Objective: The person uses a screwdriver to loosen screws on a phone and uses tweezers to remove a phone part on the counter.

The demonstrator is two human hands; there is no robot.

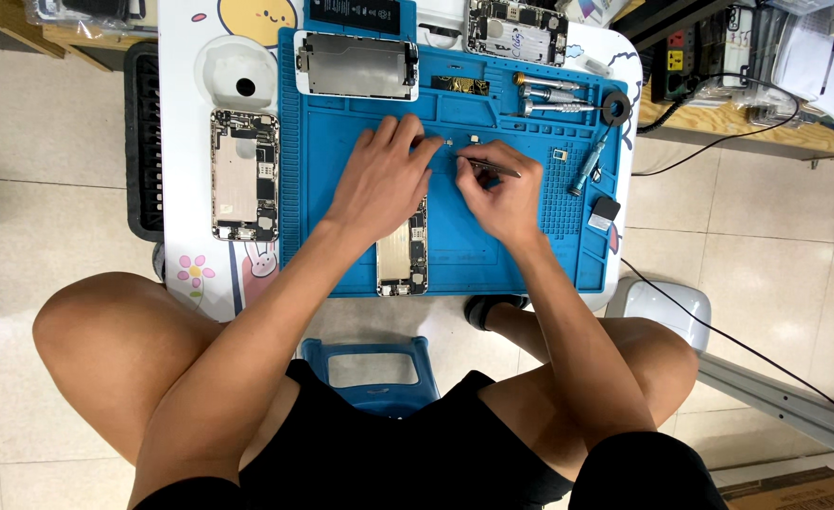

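We have one view only, from a camera worn on the head, and it looks almost straight down. Our own knees and black shorts fill the frame from 4 to 8 o'clock, so the lens sits right above our lap. The small white table (183,189) with its blue work mat (493,236) lies toward 12 o'clock, near enough that small parts on it show. Our left hand (379,179) and right hand (497,194) meet just above centre. Tiled floor shows at 3 and 9 o'clock, and a wooden bench edge (748,127) crosses at 2 o'clock.
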